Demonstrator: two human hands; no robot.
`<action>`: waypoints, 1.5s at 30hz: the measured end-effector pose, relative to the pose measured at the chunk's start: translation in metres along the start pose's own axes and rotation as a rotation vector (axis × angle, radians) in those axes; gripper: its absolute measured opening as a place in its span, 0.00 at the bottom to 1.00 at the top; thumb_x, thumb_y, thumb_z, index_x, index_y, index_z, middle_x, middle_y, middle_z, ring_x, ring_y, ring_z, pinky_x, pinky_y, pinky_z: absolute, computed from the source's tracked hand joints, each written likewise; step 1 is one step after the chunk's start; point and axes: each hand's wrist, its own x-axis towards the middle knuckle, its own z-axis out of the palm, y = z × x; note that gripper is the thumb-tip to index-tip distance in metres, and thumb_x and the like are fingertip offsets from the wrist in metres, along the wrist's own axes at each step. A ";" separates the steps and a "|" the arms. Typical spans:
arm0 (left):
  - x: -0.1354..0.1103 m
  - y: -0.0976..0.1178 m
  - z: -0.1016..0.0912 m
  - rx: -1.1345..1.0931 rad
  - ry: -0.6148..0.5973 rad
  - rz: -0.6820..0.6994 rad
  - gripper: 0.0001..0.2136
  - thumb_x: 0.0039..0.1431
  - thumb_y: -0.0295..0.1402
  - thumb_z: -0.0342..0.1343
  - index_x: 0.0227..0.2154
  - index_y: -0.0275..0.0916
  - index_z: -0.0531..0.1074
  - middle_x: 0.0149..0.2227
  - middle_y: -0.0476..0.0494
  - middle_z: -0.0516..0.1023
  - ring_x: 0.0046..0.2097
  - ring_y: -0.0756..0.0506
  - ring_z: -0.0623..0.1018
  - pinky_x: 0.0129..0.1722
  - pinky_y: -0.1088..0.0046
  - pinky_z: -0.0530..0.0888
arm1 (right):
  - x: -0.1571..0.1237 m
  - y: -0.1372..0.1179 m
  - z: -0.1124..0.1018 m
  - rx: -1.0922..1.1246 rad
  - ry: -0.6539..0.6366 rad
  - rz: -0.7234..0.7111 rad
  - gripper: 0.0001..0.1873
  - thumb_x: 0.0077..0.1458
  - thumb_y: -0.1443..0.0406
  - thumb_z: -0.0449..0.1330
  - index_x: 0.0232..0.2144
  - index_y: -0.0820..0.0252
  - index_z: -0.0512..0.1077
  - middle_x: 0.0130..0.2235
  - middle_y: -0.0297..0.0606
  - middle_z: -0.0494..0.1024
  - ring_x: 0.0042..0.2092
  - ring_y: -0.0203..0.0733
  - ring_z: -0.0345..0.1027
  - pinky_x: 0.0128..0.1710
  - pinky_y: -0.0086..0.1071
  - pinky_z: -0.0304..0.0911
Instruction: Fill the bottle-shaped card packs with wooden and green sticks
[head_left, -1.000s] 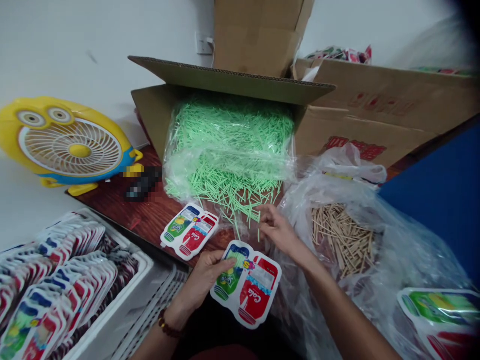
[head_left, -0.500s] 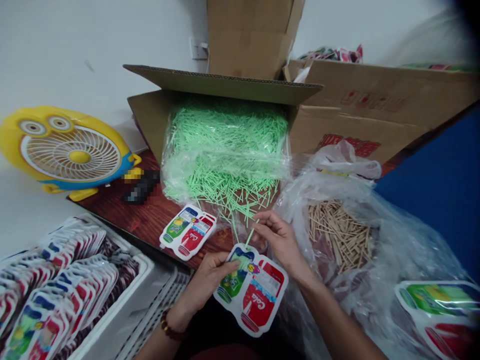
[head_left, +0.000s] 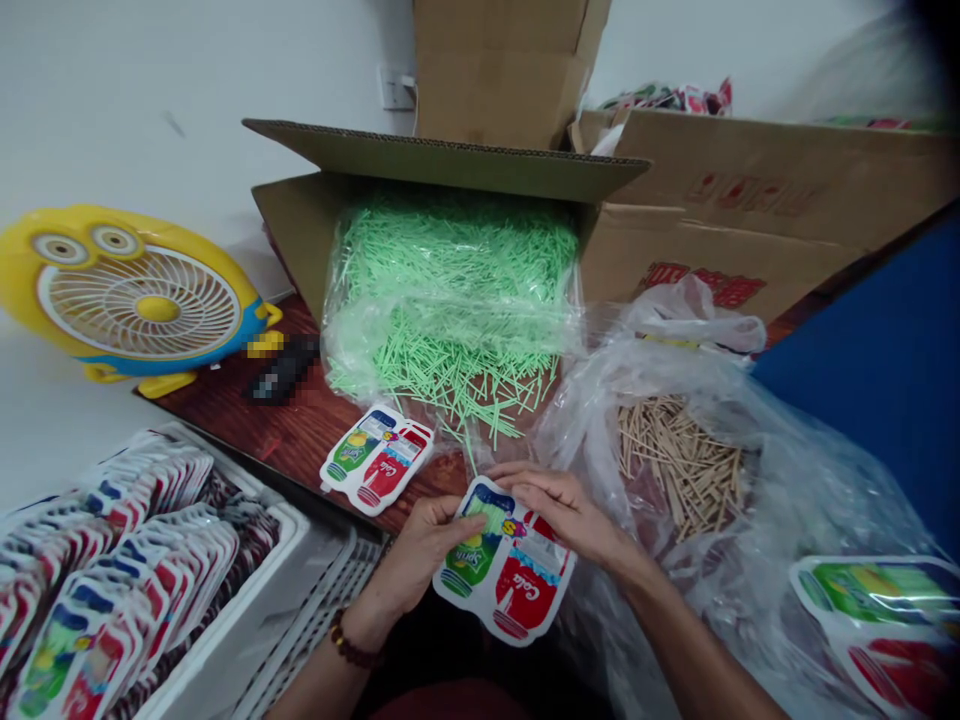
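Note:
A flat plastic packet (head_left: pixel 504 560), shaped like two drink cups and printed "Sprite" in green and "Cola" in red, is held tilted in front of me. My left hand (head_left: pixel 431 545) pinches its left edge, thumb on the printed face. At the packet's top right edge, my right hand (head_left: pixel 559 508) lies with its fingers closed over the rim. Pale green sticks show inside the green half. Two or so similar packets (head_left: pixel 377 458) lie stacked on the wooden table (head_left: pixel 300 450), left of the held one.
An open carton (head_left: pixel 450 160) holds a clear bag of thin green sticks (head_left: pixel 457 260), some spilling forward. Brown sticks (head_left: pixel 682 465) lie in a plastic bag on the right. A white foam box (head_left: pixel 277 545) of packets stands lower left, near a yellow fan (head_left: pixel 150 300). Another packet (head_left: pixel 877 620) lies far right.
My right hand has moved down from above the packet onto its top edge. The green stick it pinched at the opening no longer sticks out. My left hand keeps its hold.

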 end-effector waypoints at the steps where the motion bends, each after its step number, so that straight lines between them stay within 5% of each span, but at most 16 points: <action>1: 0.000 -0.001 0.000 0.001 0.004 0.002 0.10 0.53 0.32 0.63 0.35 0.31 0.79 0.29 0.40 0.83 0.30 0.45 0.80 0.33 0.71 0.75 | -0.001 0.000 -0.001 -0.007 -0.034 0.001 0.15 0.63 0.60 0.51 0.43 0.54 0.76 0.49 0.39 0.75 0.50 0.41 0.68 0.52 0.36 0.61; 6: 0.002 -0.006 0.004 0.001 0.004 0.013 0.08 0.52 0.31 0.64 0.32 0.31 0.78 0.29 0.41 0.82 0.30 0.45 0.80 0.33 0.71 0.75 | -0.010 0.004 -0.006 -0.067 -0.141 0.024 0.16 0.60 0.58 0.54 0.47 0.53 0.73 0.50 0.39 0.75 0.52 0.42 0.67 0.54 0.38 0.60; 9: 0.001 -0.004 0.009 -0.007 -0.002 0.026 0.09 0.53 0.32 0.63 0.35 0.32 0.77 0.30 0.41 0.83 0.31 0.45 0.80 0.34 0.70 0.75 | -0.018 0.007 -0.014 -0.037 -0.044 0.162 0.18 0.58 0.58 0.58 0.51 0.52 0.70 0.46 0.37 0.76 0.46 0.40 0.70 0.46 0.34 0.65; 13: 0.001 0.006 0.019 0.036 -0.008 0.011 0.11 0.53 0.33 0.63 0.39 0.35 0.74 0.33 0.43 0.82 0.32 0.46 0.80 0.35 0.70 0.75 | -0.029 0.006 -0.024 -0.133 0.044 0.284 0.07 0.57 0.62 0.58 0.34 0.58 0.74 0.29 0.32 0.75 0.31 0.35 0.68 0.30 0.26 0.62; 19: 0.008 0.008 0.040 0.264 -0.025 0.068 0.17 0.45 0.30 0.67 0.40 0.37 0.72 0.36 0.47 0.81 0.36 0.46 0.79 0.37 0.74 0.74 | -0.036 -0.007 -0.020 -0.268 0.127 0.219 0.07 0.58 0.64 0.57 0.28 0.59 0.72 0.27 0.30 0.73 0.29 0.32 0.63 0.27 0.24 0.55; 29: 0.014 -0.002 0.055 0.513 0.013 0.071 0.08 0.47 0.34 0.65 0.24 0.35 0.75 0.24 0.50 0.78 0.26 0.49 0.73 0.28 0.77 0.70 | -0.057 -0.011 -0.024 -0.280 0.172 0.158 0.08 0.57 0.63 0.59 0.28 0.60 0.73 0.26 0.29 0.72 0.29 0.31 0.64 0.28 0.23 0.53; 38: 0.027 -0.015 0.077 0.604 -0.144 0.072 0.09 0.50 0.37 0.61 0.23 0.36 0.75 0.22 0.50 0.76 0.24 0.49 0.70 0.25 0.78 0.67 | -0.087 -0.009 -0.044 -0.278 0.192 0.174 0.17 0.58 0.56 0.57 0.24 0.61 0.72 0.23 0.27 0.68 0.25 0.30 0.61 0.25 0.23 0.52; 42: 0.027 -0.015 0.081 0.608 -0.165 0.007 0.11 0.51 0.39 0.61 0.23 0.36 0.74 0.22 0.50 0.74 0.24 0.49 0.69 0.24 0.78 0.66 | -0.094 -0.006 -0.073 -0.342 0.226 0.162 0.15 0.61 0.57 0.53 0.29 0.59 0.73 0.27 0.29 0.73 0.30 0.33 0.66 0.29 0.24 0.57; 45: 0.026 -0.016 0.080 0.597 -0.190 -0.028 0.13 0.50 0.41 0.61 0.23 0.35 0.73 0.20 0.50 0.73 0.23 0.50 0.67 0.24 0.78 0.65 | -0.094 0.008 -0.121 -0.678 0.436 0.373 0.14 0.62 0.60 0.50 0.36 0.59 0.74 0.36 0.34 0.77 0.38 0.36 0.69 0.37 0.26 0.60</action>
